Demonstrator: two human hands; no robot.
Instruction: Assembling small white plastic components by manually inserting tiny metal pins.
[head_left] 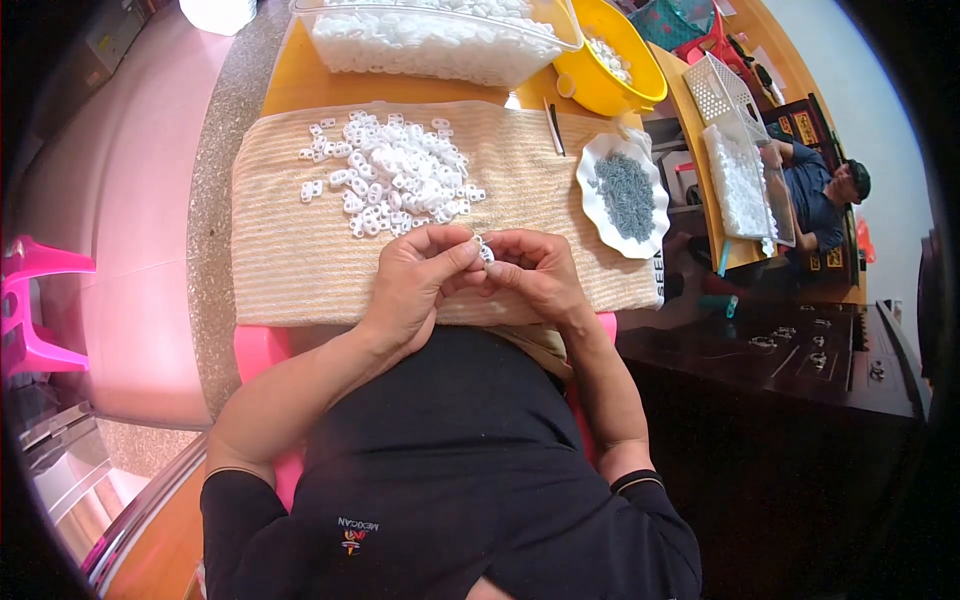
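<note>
Head view, left hand (412, 280) and right hand (540, 275) together over a striped cloth (290, 265), both hands pinched closed on one small white piece (486, 253), loose white pieces (400, 170) piled just beyond, grey parts (628, 195) on a scalloped plate (640, 247) at right, clear bin (562, 42) and yellow basin (608, 95) farther back on the tabletop (285, 75)

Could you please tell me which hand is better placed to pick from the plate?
Probably the right hand: the plate is nearer to it than to the left hand; both hold a white piece.

L hand (408, 280) & R hand (543, 275) tog., fingers (456, 260) bent, pinching.
</note>
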